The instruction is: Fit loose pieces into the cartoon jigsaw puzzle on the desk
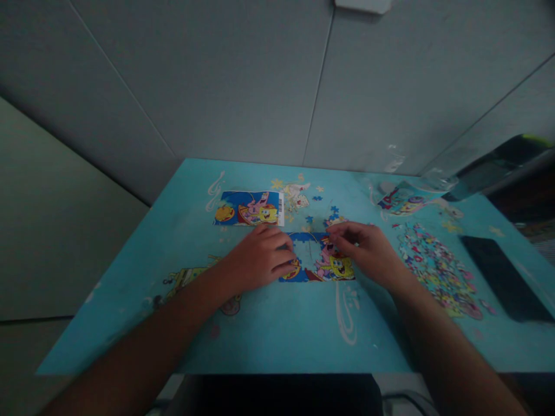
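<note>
A partly assembled jigsaw puzzle [310, 276] lies on the table between my hands, its cartoon picture bordering a gap in the middle. My left hand [264, 257] rests over its left edge, fingers loosely bent and slightly apart, holding nothing that shows. At the top right edge, my right hand [364, 248] has thumb and forefinger pinched on a puzzle piece, mostly covered by the fingertips. Just beyond the puzzle is a picture card [251, 208] with the same cartoon scene. Several loose blue pieces [335, 210] are scattered behind the right hand.
A pile of mixed puzzle pieces [437, 268] spreads to the right, beside a dark phone-like slab [505, 277]. Behind it are a printed cartoon container [407, 198] and clear plastic wrapping [392, 159]. The blue patterned tabletop [281, 341] meets a grey panelled wall [243, 86].
</note>
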